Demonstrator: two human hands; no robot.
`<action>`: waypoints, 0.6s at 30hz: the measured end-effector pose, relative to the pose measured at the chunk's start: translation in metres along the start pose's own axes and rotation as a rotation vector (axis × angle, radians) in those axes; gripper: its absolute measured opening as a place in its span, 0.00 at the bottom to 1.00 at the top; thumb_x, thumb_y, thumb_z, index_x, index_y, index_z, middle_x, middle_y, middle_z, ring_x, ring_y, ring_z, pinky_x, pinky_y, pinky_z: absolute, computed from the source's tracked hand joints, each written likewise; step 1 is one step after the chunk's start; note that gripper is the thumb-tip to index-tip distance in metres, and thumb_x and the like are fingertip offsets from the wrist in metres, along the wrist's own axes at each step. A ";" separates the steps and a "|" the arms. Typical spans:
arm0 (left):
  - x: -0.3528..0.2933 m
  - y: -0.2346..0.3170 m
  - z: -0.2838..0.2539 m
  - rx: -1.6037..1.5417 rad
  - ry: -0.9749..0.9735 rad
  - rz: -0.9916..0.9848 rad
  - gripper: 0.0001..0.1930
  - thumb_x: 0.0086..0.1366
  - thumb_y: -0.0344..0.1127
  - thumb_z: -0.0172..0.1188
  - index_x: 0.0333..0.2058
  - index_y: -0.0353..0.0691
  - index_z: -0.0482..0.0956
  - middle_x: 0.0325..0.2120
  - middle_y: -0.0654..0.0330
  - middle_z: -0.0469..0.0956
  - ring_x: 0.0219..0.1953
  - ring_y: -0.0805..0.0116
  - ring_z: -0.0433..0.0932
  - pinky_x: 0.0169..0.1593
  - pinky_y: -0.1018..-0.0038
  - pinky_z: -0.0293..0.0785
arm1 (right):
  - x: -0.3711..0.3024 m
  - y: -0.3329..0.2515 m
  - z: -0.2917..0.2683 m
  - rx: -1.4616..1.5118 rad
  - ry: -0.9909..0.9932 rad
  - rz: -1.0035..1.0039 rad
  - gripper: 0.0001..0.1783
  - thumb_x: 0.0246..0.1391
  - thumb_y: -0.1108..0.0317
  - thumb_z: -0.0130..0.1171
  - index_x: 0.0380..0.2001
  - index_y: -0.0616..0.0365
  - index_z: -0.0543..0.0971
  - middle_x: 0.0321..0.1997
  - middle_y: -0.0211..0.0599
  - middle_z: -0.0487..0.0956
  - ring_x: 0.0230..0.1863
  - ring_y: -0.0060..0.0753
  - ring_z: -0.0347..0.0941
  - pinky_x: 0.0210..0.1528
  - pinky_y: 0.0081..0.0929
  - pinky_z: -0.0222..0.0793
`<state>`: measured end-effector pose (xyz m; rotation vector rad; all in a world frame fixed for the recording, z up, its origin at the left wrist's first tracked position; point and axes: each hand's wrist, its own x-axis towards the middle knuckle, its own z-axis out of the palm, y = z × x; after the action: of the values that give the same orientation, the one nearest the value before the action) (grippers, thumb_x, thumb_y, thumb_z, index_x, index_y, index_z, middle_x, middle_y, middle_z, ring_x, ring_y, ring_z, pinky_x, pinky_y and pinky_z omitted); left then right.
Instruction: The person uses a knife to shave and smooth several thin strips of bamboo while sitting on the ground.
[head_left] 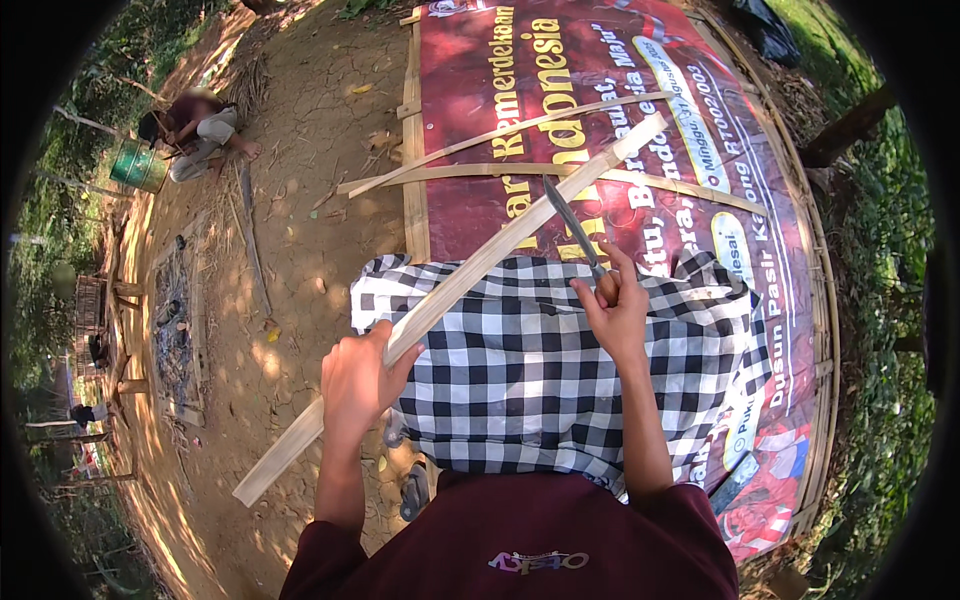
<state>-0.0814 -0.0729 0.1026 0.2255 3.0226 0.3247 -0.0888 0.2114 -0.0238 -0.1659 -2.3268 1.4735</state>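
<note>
My left hand (pixel 360 378) is closed around a long, pale bamboo strip (pixel 500 252). The strip slants from the lower left, over the ground, up to the far right above a printed banner (pixel 460 60). In my right hand (pixel 618 315) is a knife (pixel 572 222), its narrow dark blade pointing up and left. The blade's tip lies close to the strip's right side; I cannot tell if they touch. Under both hands, a black-and-white checked cloth (pixel 510 370) covers my lap.
Two thinner bamboo strips, one upper (pixel 455 148) and one lower (pixel 455 171), lie across the banner. It covers a bamboo-edged platform (pixel 415 215). At far left, another person (pixel 200 125) squats beside a green metal container (pixel 138 165). A framed ash patch (pixel 175 330) is on the dirt.
</note>
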 end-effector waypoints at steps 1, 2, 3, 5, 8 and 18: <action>0.003 0.007 -0.004 0.039 0.001 0.009 0.17 0.54 0.45 0.67 0.26 0.36 0.75 0.16 0.50 0.75 0.22 0.49 0.77 0.26 0.60 0.71 | 0.000 -0.005 0.006 0.024 -0.019 -0.022 0.31 0.46 0.69 0.69 0.55 0.57 0.69 0.12 0.28 0.57 0.14 0.21 0.52 0.20 0.20 0.53; 0.006 0.013 -0.008 0.079 0.002 0.018 0.16 0.52 0.44 0.68 0.26 0.36 0.75 0.18 0.51 0.76 0.22 0.49 0.77 0.26 0.61 0.70 | 0.000 -0.010 0.012 0.047 -0.037 -0.043 0.33 0.46 0.68 0.69 0.56 0.56 0.68 0.12 0.29 0.58 0.13 0.22 0.54 0.20 0.20 0.54; 0.009 0.015 -0.012 0.058 0.007 0.094 0.14 0.50 0.42 0.69 0.27 0.39 0.77 0.21 0.53 0.77 0.25 0.51 0.77 0.28 0.61 0.71 | 0.001 -0.013 0.016 0.070 -0.056 -0.068 0.35 0.45 0.67 0.70 0.58 0.55 0.68 0.12 0.29 0.59 0.13 0.23 0.55 0.19 0.21 0.56; 0.015 0.021 -0.025 0.139 -0.009 0.210 0.13 0.49 0.40 0.69 0.27 0.39 0.77 0.22 0.53 0.77 0.26 0.51 0.77 0.28 0.62 0.71 | 0.002 -0.020 0.013 -0.051 -0.056 -0.107 0.39 0.44 0.64 0.71 0.60 0.53 0.66 0.12 0.29 0.62 0.12 0.24 0.59 0.19 0.23 0.59; 0.017 0.032 -0.060 0.266 0.010 0.357 0.12 0.46 0.37 0.68 0.27 0.40 0.77 0.24 0.57 0.76 0.29 0.54 0.77 0.32 0.64 0.71 | 0.005 -0.030 0.005 -0.157 -0.001 -0.131 0.41 0.38 0.59 0.75 0.58 0.51 0.70 0.12 0.29 0.66 0.12 0.26 0.64 0.18 0.26 0.62; 0.045 0.080 -0.142 0.491 0.943 0.814 0.23 0.40 0.30 0.71 0.40 0.42 0.79 0.42 0.58 0.74 0.49 0.61 0.73 0.53 0.64 0.71 | 0.042 -0.062 -0.023 -0.085 0.023 -0.207 0.20 0.37 0.56 0.75 0.26 0.60 0.80 0.14 0.36 0.75 0.14 0.30 0.70 0.20 0.24 0.65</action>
<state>-0.1300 -0.0172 0.2549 1.8119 3.6337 -0.4222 -0.1125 0.2159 0.0510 0.0351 -2.3109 1.2681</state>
